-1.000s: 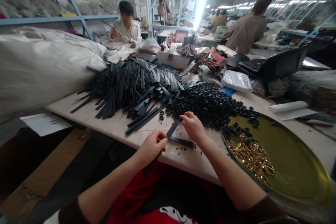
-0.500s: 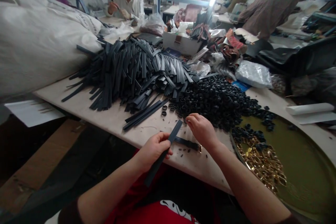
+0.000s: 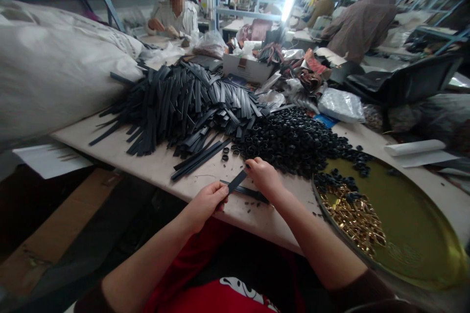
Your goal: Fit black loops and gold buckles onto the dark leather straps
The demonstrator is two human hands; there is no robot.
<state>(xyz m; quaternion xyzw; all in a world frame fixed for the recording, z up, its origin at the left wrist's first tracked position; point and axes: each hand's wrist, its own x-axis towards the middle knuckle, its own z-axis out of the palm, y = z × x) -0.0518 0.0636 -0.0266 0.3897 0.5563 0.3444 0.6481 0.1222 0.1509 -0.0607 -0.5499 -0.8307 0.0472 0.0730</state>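
Observation:
My left hand (image 3: 209, 200) is closed around a flat black strap (image 3: 237, 182), which slants up and to the right over the table's front edge. At the strap's far end, the fingers of my right hand (image 3: 262, 176) are pinched on its tip. Whether a small loop is also between those fingers, I cannot tell. A second black strap (image 3: 249, 192) lies on the table beneath, its right end hidden behind my right wrist. Just beyond my right hand spreads a heap of small black loops (image 3: 290, 142), with a few loose loops (image 3: 225, 151) at its left.
A large pile of black straps (image 3: 183, 102) covers the table's back left, near a big white sack (image 3: 62, 68). At right, a round yellowish tray (image 3: 414, 220) holds gold buckles (image 3: 354, 222) and black loops. A white box (image 3: 249, 69) and people stand farther back.
My right hand has moved left and met the strap's far end. My left hand has shifted slightly left and down, now nearer that end. The whole view has also shifted a little.

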